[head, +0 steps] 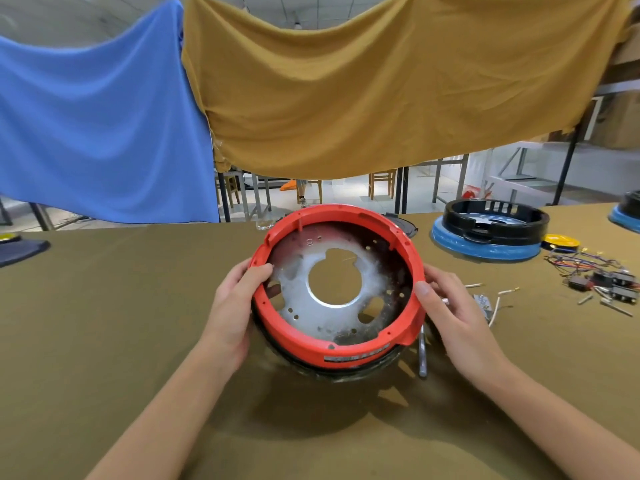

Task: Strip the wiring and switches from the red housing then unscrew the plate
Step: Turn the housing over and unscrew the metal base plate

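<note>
The red housing (349, 348), a round ring, is tilted up toward me above the table's middle. Inside it sits a round metal plate (301, 299) with a large centre hole and dark soot on its right side. My left hand (235, 303) grips the ring's left rim, thumb over the edge. My right hand (450, 306) grips the right rim the same way. A tangle of coloured wiring with black switches (602, 275) lies on the table at the right, apart from the housing. A screwdriver (422, 355) lies just right of the housing, partly hidden by it.
A black housing on a blue base (491, 233) stands at the back right, with a yellow tape roll (560, 241) beside it. Loose white wire ends and a small metal part (485, 303) lie behind my right hand. Blue and tan cloths hang behind the olive-covered table (104, 323).
</note>
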### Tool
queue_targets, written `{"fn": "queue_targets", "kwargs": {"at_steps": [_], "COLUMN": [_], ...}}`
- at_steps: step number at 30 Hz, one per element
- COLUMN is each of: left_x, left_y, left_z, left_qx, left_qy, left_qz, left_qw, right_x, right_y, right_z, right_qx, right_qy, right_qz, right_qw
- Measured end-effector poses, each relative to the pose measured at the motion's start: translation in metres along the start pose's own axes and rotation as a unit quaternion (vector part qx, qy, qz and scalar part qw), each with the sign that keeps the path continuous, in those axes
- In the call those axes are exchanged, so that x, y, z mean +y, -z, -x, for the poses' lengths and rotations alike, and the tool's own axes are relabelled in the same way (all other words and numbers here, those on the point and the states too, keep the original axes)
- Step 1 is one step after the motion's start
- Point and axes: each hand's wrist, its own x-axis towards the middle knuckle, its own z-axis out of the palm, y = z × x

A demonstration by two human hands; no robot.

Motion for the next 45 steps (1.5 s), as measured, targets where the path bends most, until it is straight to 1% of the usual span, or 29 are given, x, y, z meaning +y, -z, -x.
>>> {"fn": "queue_targets", "kwargs": {"at_steps": [3, 10, 12, 14, 16, 19, 20, 22, 25, 29, 37, 41, 45], "left_x": [0.003, 0.0, -0.002, -0.004, -0.004, -0.004, -0.004, -0.003, 0.0, 0.002, 0.001, 0.001, -0.001], "left_y": [0.002, 0.003, 0.003, 0.004, 0.004, 0.004, 0.005, 0.005, 0.004, 0.003, 0.003, 0.003, 0.003], "left_z": [0.0, -0.003, -0.004, -0.005, -0.006, -0.008, -0.008, -0.008, -0.008, -0.007, -0.004, -0.004, -0.005], "left_qx": [-0.01, -0.011, -0.012, -0.013, -0.023, -0.044, -0.053, -0.075, -0.095, -0.118, -0.124, -0.11, -0.082], "left_qy": [-0.02, -0.023, -0.021, -0.015, -0.015, -0.03, -0.039, -0.063, -0.1, -0.113, -0.103, -0.087, -0.051], "left_qz": [0.012, 0.06, 0.063, 0.069, 0.072, 0.071, 0.067, 0.044, 0.022, 0.016, 0.032, 0.034, -0.012], "left_qw": [1.0, 0.998, 0.998, 0.997, 0.997, 0.996, 0.996, 0.994, 0.99, 0.986, 0.986, 0.99, 0.995], "right_x": [0.001, 0.001, 0.001, 0.003, 0.005, 0.003, 0.003, 0.003, 0.004, 0.005, 0.008, 0.006, -0.003], "right_y": [-0.001, 0.0, -0.002, -0.003, 0.0, 0.006, 0.008, 0.01, 0.013, 0.015, 0.019, 0.018, 0.017], "right_z": [0.0, -0.001, -0.002, -0.005, -0.009, -0.012, -0.013, -0.012, -0.013, -0.015, -0.017, -0.019, -0.018], "right_qx": [-0.007, -0.041, -0.049, -0.042, -0.051, -0.115, -0.136, -0.154, -0.141, -0.135, -0.131, -0.131, -0.11], "right_qy": [0.005, 0.0, -0.019, -0.082, -0.147, -0.188, -0.194, -0.196, -0.19, -0.185, -0.171, -0.15, -0.103], "right_qz": [-0.027, -0.094, -0.139, -0.218, -0.305, -0.393, -0.402, -0.401, -0.403, -0.414, -0.427, -0.412, -0.408], "right_qw": [1.0, 0.995, 0.989, 0.972, 0.94, 0.893, 0.885, 0.881, 0.884, 0.881, 0.878, 0.889, 0.901]}}
